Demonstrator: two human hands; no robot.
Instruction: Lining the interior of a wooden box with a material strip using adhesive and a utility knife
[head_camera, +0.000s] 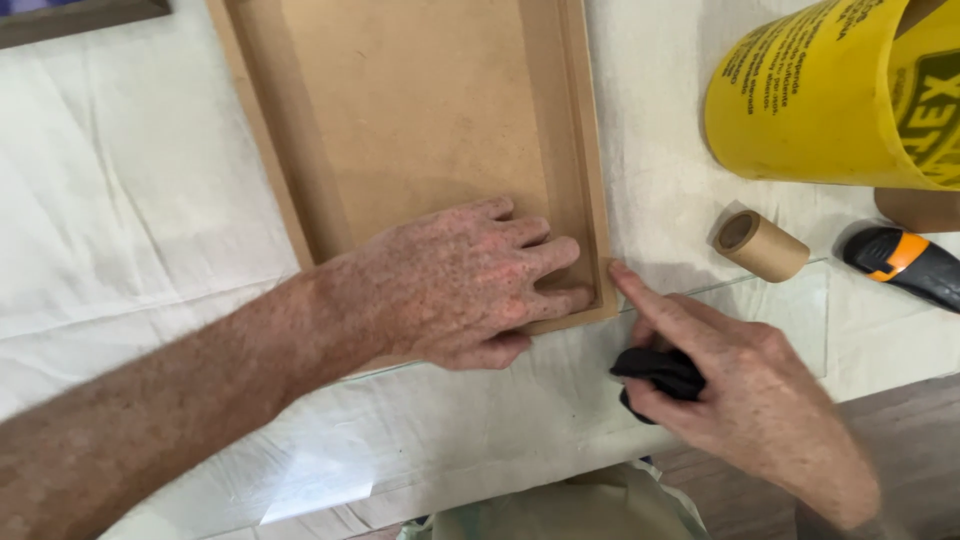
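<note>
A shallow brown fibreboard frame (420, 100) lies on a white cloth. My left hand (460, 285) rests flat inside its near right corner, fingers pressed against the inner edge. My right hand (745, 395) sits just right of that corner. Its index finger touches the frame's outer corner while the other fingers are curled around a small black object (660, 372). A sheet of clear glass (500, 430) lies under both hands on the cloth, its edge running toward the right.
A large yellow printed cylinder (830, 90) lies at the top right. Below it sit a small brown cardboard roll (762, 245) and a black and orange tool (905, 262). The table's near edge and a wooden floor (900, 430) show at the bottom right.
</note>
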